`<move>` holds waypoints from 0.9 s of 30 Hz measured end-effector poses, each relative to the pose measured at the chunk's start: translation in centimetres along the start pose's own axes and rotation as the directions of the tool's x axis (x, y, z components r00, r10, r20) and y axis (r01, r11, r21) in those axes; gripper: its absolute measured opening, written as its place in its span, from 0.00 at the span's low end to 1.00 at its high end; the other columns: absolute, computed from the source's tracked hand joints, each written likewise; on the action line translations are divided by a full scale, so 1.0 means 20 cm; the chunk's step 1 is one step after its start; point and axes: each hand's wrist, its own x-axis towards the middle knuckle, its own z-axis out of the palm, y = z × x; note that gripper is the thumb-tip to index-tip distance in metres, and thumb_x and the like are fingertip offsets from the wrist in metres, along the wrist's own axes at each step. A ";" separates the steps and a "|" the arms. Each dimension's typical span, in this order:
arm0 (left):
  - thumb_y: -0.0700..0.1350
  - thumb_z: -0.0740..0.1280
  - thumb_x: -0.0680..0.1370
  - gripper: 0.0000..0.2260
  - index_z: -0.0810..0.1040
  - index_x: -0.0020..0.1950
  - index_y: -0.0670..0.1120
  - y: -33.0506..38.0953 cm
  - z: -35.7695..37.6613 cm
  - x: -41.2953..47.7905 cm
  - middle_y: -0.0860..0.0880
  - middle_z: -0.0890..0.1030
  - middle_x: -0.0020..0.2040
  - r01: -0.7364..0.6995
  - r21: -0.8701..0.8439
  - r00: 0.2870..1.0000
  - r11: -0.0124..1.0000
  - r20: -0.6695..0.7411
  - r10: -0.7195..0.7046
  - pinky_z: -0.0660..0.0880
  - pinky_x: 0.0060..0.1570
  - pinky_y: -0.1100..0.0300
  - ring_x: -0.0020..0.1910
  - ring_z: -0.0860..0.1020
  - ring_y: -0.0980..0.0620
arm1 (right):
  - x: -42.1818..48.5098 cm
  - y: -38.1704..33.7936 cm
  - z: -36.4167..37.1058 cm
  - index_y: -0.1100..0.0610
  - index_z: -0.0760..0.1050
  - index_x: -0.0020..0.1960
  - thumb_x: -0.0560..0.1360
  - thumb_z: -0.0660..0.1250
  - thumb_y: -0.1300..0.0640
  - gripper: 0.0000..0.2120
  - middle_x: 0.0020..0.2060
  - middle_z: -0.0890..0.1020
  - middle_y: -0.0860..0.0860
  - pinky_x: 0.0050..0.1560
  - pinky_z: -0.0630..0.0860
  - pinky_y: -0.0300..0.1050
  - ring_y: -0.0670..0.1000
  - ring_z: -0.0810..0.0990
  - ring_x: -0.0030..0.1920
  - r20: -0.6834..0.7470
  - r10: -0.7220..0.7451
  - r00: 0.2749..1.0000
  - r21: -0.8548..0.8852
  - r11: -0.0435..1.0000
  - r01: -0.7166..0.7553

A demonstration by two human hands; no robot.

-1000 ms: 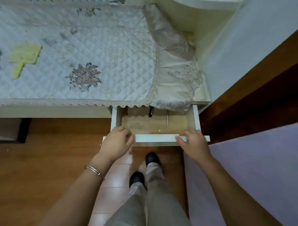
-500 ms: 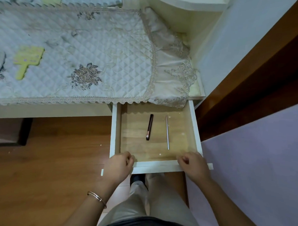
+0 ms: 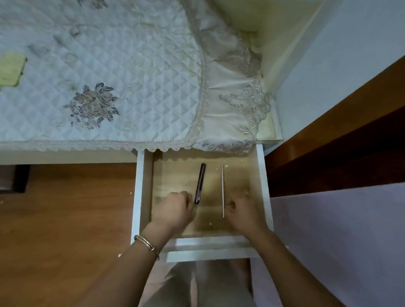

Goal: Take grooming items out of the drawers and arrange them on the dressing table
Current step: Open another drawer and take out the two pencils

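Note:
The white drawer [image 3: 139, 185] under the dressing table [image 3: 59, 154] is pulled far out. On its wooden bottom lie a dark brown cosmetic pencil [image 3: 200, 180] and a thin silver stick [image 3: 222, 188], side by side, pointing away from me. My left hand [image 3: 172, 209] is inside the drawer with its fingers curled around the pencil's near end. My right hand [image 3: 244, 214] is also inside, fingers curled, just right of the stick's near end; contact is unclear.
A quilted white cloth [image 3: 130, 82] with lace trim covers the table top. A pale yellow-green flat item [image 3: 7, 70] lies at its left edge. A lilac surface [image 3: 343, 238] is on the right, wooden floor [image 3: 57, 217] on the left.
The drawer has been pulled out fully. Both hands have left its front edge and reached inside, the left to the pencil, the right beside the stick.

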 end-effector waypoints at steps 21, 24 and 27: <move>0.39 0.66 0.74 0.10 0.78 0.55 0.43 0.03 -0.07 0.07 0.46 0.81 0.48 -0.078 -0.416 0.959 0.906 -0.280 -0.046 0.71 0.44 0.65 0.47 0.78 0.47 | 0.19 -0.23 -0.04 0.50 0.71 0.39 0.69 0.68 0.67 0.13 0.33 0.76 0.48 0.34 0.68 0.30 0.48 0.74 0.35 -0.103 -0.045 0.994 0.306 0.949 0.075; 0.40 0.67 0.74 0.10 0.79 0.55 0.46 -0.01 -0.26 -0.01 0.58 0.77 0.42 -0.115 -0.507 0.890 0.854 -0.435 -0.138 0.70 0.44 0.74 0.44 0.77 0.54 | 0.15 -0.43 -0.11 0.45 0.70 0.36 0.69 0.68 0.66 0.16 0.33 0.78 0.45 0.37 0.72 0.33 0.41 0.76 0.34 -0.133 -0.153 0.979 0.354 0.915 0.191; 0.43 0.68 0.74 0.09 0.79 0.54 0.46 -0.08 -0.51 -0.01 0.55 0.77 0.42 -0.127 -0.543 0.779 0.830 -0.572 -0.255 0.72 0.43 0.65 0.40 0.77 0.56 | 0.19 -0.71 -0.20 0.47 0.71 0.39 0.71 0.67 0.66 0.14 0.35 0.77 0.43 0.35 0.71 0.24 0.38 0.76 0.34 -0.179 -0.235 0.955 0.441 0.849 0.291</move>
